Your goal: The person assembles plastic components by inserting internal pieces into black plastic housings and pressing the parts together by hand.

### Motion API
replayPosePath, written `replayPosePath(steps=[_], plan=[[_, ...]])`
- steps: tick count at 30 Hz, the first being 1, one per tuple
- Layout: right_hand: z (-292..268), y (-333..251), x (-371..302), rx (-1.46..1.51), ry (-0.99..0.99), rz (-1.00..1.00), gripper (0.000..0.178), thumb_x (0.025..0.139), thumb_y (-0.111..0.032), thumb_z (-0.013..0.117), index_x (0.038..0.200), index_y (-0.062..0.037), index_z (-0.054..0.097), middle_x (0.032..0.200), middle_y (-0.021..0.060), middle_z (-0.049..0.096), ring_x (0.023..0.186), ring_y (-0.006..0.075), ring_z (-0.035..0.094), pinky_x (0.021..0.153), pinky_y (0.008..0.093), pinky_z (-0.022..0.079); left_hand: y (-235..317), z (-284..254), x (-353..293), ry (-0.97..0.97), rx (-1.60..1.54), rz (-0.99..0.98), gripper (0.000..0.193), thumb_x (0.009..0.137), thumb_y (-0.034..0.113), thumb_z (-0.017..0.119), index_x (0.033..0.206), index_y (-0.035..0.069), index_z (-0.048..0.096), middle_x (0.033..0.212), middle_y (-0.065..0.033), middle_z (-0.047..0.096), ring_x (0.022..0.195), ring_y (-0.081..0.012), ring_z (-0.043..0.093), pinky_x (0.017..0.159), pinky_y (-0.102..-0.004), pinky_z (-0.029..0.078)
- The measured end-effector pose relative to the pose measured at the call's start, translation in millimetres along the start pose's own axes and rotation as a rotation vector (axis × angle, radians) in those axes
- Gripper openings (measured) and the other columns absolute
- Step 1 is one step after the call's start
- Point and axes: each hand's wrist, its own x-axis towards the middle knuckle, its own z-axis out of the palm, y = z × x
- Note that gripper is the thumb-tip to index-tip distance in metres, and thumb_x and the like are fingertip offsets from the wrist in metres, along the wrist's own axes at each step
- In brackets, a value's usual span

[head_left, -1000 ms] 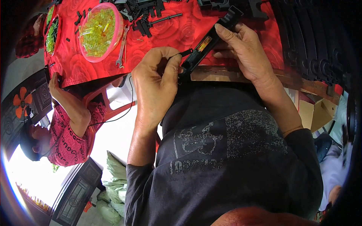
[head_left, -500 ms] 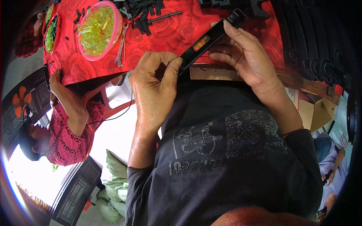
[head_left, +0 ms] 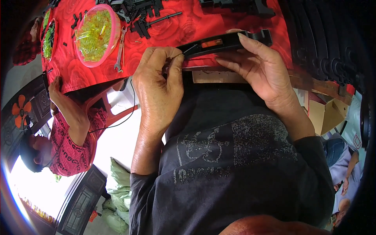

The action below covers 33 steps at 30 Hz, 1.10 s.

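Observation:
A long black spirit level lies across between my hands above the table's near edge. An orange and yellow patch shows in the slot at its middle. My left hand pinches its left end between thumb and bent fingers. Close to those fingertips a thin, pale rod-like piece slants across the body; I cannot tell whether it is held. My right hand supports the right part, thumb on top and fingers behind and below. The open-ended tip of the level sticks out past the right thumb.
On the red patterned tablecloth are a pink tub of yellow-green clear vials, a wrench and piled black parts. Black curved pieces line the right. A co-worker sits at left; an open carton stands right.
The spirit level has swung from a steep slant to nearly level, its right end coming down and to the right. My right hand has lowered slightly; both hands keep their hold.

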Motion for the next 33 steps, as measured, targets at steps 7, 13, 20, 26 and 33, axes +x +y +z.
replayPosePath(steps=[7,13,20,26,33], plan=[[-22,-2,-12,0.032,-0.38,0.043,0.076,0.102,-0.054,0.059,0.146,0.0059,0.046,0.137,0.0238,0.062,0.132,0.0372,0.059,0.11,0.0481,0.05,-4,-3,2,-0.029,0.036,0.01,0.009,0.087,-0.006,0.069,0.095,-0.002,0.07,0.086,-0.0123,0.066,0.069,-0.0194,0.064,0.065,-0.0306,0.051],[-28,-16,-15,-0.277,-0.346,0.121,0.088,0.101,-0.06,0.056,0.149,0.013,0.04,0.141,0.0311,0.057,0.132,0.0417,0.058,0.1,0.0398,0.058,-6,-7,5,-0.11,0.107,0.07,0.011,0.087,-0.007,0.068,0.096,-0.001,0.07,0.088,-0.0124,0.066,0.073,-0.0214,0.067,0.067,-0.0319,0.052],[-5,-14,-11,-0.429,-0.204,0.136,0.039,0.106,-0.02,0.058,0.138,0.0015,0.06,0.12,0.0162,0.073,0.111,0.0211,0.072,0.094,0.0293,0.059,-8,-20,10,-0.144,0.044,0.016,0.007,0.089,-0.005,0.067,0.094,0.0,0.068,0.082,-0.0128,0.066,0.071,-0.0229,0.065,0.066,-0.0323,0.051],[-4,-6,0,-0.46,-0.155,0.061,0.035,0.103,-0.014,0.062,0.135,0.0006,0.063,0.116,0.0115,0.073,0.098,0.0134,0.072,0.09,0.0269,0.061,0,-24,22,-0.237,0.067,-0.001,0.008,0.092,-0.003,0.065,0.1,0.0,0.063,0.076,-0.0137,0.065,0.066,-0.0184,0.062,0.063,-0.0304,0.049],[6,-6,2,-0.446,-0.078,0.037,0.036,0.101,-0.014,0.064,0.136,-0.0021,0.064,0.114,0.007,0.071,0.091,0.0101,0.071,0.085,0.0247,0.062,4,-22,31,-0.336,0.006,-0.024,0.006,0.096,-0.002,0.063,0.102,-0.001,0.064,0.075,-0.0114,0.064,0.065,-0.0147,0.06,0.063,-0.0301,0.049]])
